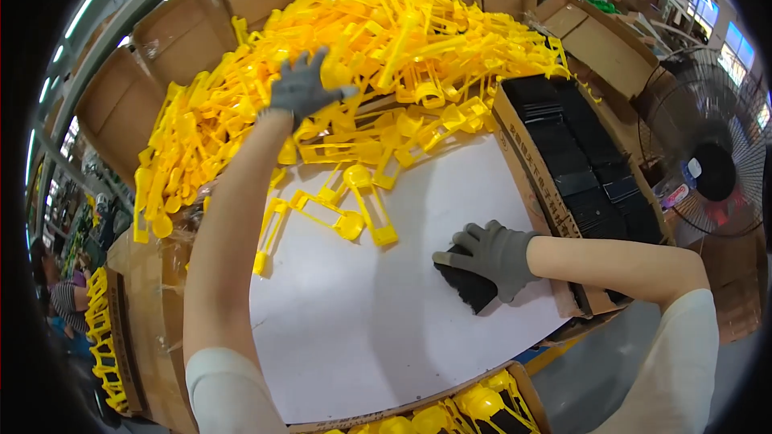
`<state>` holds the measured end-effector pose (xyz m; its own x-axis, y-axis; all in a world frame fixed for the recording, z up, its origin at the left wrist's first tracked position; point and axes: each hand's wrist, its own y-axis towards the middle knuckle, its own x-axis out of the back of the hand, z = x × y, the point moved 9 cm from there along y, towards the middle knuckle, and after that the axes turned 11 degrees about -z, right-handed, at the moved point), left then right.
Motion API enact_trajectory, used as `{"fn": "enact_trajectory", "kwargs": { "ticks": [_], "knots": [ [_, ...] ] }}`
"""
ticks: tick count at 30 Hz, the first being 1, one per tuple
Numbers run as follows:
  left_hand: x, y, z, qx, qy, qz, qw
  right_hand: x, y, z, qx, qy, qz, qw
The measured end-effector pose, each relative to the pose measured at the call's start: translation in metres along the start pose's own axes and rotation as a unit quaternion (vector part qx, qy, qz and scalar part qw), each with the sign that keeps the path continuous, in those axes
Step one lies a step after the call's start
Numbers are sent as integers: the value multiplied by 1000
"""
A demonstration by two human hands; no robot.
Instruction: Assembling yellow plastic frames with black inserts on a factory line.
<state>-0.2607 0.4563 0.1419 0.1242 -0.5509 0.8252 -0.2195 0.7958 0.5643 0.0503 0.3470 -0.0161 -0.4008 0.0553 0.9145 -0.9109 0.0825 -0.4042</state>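
Observation:
My left hand [307, 90], in a grey glove, reaches over the front of a tall heap of yellow plastic parts [386, 24]. Its fingers are spread and grip nothing that I can see. On the white work surface, my right hand [500, 259], gloved too, holds a black rectangular piece [474, 292] with thumb and fingers over it; the palm hides part of the piece. Between the hands lie several loose yellow frames with rounded ends, one of them a long yellow frame [371, 207].
At the right stands a cardboard box [527, 165] packed with black pieces [575, 153]. Beyond it a fan [712, 169] stands close by. A box of yellow and black parts [482, 402] sits at the near edge. Cardboard flaps [181, 32] wall in the heap.

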Motion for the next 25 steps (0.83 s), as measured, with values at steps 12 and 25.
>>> {"fn": "enact_trajectory", "kwargs": {
  "ticks": [12,25],
  "knots": [
    [-67,19,10,36,102,192,975,-9,-2,-14,-31,-27,33,999],
    [-10,-90,18,-182,81,174,964,0,9,-8,-56,-37,74,995]
  ]
}}
